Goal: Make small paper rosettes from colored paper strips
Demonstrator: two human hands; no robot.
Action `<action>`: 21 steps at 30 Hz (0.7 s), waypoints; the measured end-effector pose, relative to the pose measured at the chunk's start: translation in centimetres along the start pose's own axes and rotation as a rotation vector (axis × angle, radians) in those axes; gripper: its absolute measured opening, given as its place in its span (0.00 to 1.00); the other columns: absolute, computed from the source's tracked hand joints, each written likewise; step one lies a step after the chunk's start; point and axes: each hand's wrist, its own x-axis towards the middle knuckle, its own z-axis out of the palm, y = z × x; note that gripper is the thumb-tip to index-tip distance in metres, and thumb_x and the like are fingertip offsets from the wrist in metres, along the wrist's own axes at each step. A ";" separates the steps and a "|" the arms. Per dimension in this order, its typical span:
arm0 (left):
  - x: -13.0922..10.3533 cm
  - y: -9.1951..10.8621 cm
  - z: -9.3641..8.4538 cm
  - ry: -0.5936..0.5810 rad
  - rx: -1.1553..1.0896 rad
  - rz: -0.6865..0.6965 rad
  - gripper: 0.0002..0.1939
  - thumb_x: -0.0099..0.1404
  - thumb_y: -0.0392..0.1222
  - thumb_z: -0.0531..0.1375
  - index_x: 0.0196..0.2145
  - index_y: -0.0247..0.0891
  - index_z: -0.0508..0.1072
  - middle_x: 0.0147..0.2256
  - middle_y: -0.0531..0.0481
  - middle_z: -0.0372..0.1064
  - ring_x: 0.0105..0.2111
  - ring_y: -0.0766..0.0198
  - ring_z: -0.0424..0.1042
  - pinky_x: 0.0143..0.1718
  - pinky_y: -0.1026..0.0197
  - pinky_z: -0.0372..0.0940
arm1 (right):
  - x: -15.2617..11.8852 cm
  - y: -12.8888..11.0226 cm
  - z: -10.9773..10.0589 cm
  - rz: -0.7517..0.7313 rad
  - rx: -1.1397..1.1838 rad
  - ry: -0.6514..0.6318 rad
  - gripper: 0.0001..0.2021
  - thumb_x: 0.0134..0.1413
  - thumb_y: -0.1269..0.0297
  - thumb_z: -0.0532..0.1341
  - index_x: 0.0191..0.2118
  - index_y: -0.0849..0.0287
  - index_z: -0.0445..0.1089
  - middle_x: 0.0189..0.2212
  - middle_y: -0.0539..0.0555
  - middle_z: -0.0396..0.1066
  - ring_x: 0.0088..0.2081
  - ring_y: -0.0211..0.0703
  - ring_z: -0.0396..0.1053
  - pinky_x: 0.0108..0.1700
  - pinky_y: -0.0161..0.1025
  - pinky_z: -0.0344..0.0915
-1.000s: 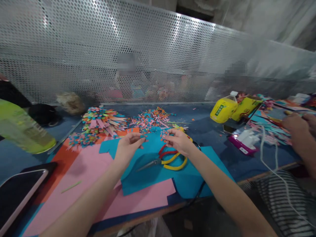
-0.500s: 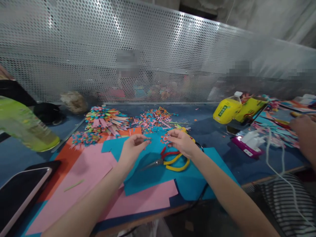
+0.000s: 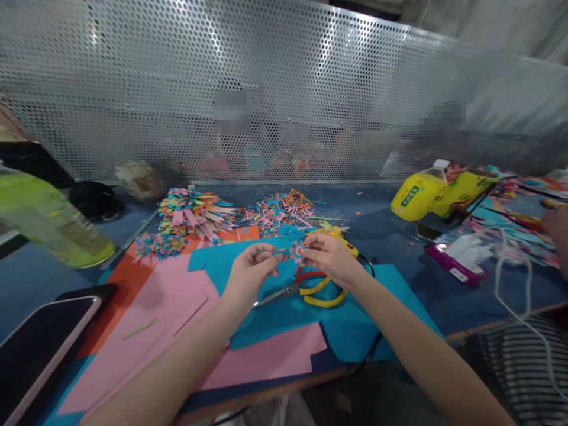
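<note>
My right hand [image 3: 332, 258] pinches a small orange and blue paper flower [image 3: 296, 252] at its right side. Close to the flower's left side is my left hand [image 3: 255, 273], its fingers curled together; whatever it may hold is too small to make out. Under both hands lie blue sheets [image 3: 261, 331]. Scissors [image 3: 323, 294] with red and yellow handles rest on the blue sheet below the flower. Partly behind my right hand is a yellow glue gun [image 3: 347, 244] with a black cord.
Paper strip piles [image 3: 195, 214] and loose scraps [image 3: 284, 208] lie behind. Pink sheets [image 3: 151, 319], a phone [image 3: 44, 349] and a green bottle [image 3: 48, 219] are left. Rightward are a yellow bottle [image 3: 412, 198], a purple pack [image 3: 457, 266] and another person's hand [image 3: 557, 228].
My left hand has moved right, closer to the paper flower. My right hand still holds the flower. The view has shifted slightly.
</note>
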 end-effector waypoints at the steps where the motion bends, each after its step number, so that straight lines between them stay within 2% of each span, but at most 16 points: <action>1: 0.0 -0.1 0.0 -0.005 -0.013 -0.006 0.17 0.42 0.38 0.68 0.29 0.35 0.67 0.22 0.51 0.72 0.25 0.67 0.71 0.21 0.69 0.58 | 0.0 -0.1 0.1 0.003 -0.001 0.007 0.14 0.34 0.65 0.69 0.28 0.61 0.63 0.26 0.49 0.71 0.28 0.35 0.69 0.33 0.36 0.68; 6: 0.0 -0.3 0.0 -0.012 -0.045 -0.049 0.16 0.41 0.37 0.68 0.28 0.34 0.68 0.21 0.51 0.72 0.28 0.66 0.72 0.21 0.70 0.58 | 0.0 -0.2 0.2 -0.001 -0.019 0.033 0.15 0.33 0.65 0.69 0.27 0.61 0.63 0.26 0.50 0.72 0.27 0.35 0.70 0.33 0.36 0.69; 17: -0.3 0.0 0.4 -0.013 -0.070 -0.138 0.15 0.40 0.36 0.69 0.27 0.35 0.69 0.23 0.52 0.71 0.28 0.65 0.72 0.21 0.70 0.61 | 0.1 0.2 -0.3 -0.022 -0.054 0.000 0.15 0.34 0.65 0.69 0.29 0.60 0.63 0.27 0.50 0.72 0.27 0.36 0.70 0.33 0.36 0.69; 21: -0.3 0.1 0.4 -0.024 -0.040 -0.137 0.17 0.40 0.37 0.69 0.30 0.35 0.71 0.26 0.50 0.73 0.31 0.64 0.72 0.22 0.69 0.61 | 0.1 0.3 -0.4 -0.040 -0.050 -0.008 0.15 0.34 0.64 0.69 0.29 0.60 0.63 0.26 0.49 0.72 0.29 0.37 0.71 0.33 0.37 0.69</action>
